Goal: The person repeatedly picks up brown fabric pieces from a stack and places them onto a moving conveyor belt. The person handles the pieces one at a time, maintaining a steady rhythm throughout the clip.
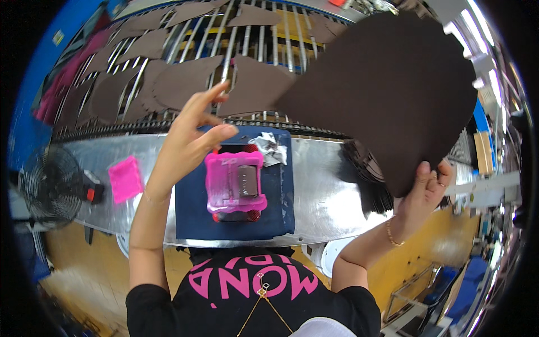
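A large dark brown sheet piece (pixel 387 95), cut with a rounded outline, is raised on the right, its narrow lower corner pinched in my right hand (pixel 424 188). My left hand (pixel 196 129) hovers with fingers apart and nothing in it, over the far edge of a dark blue pad (pixel 193 208). On that pad sits a bright pink frame-like tray (pixel 222 185) with a small grey-brown block (pixel 247 181) in it. Red and black parts show from under the tray. Crumpled silvery foil (pixel 272 149) lies beside it.
Beyond the metal table (pixel 320 191) runs a roller rack (pixel 236 42) bearing several flat brown pieces (pixel 191 81). A pink pad (pixel 126 178) and a black fan (pixel 53 182) are at left. A stack of dark pieces (pixel 365 168) lies right, partly behind the raised sheet.
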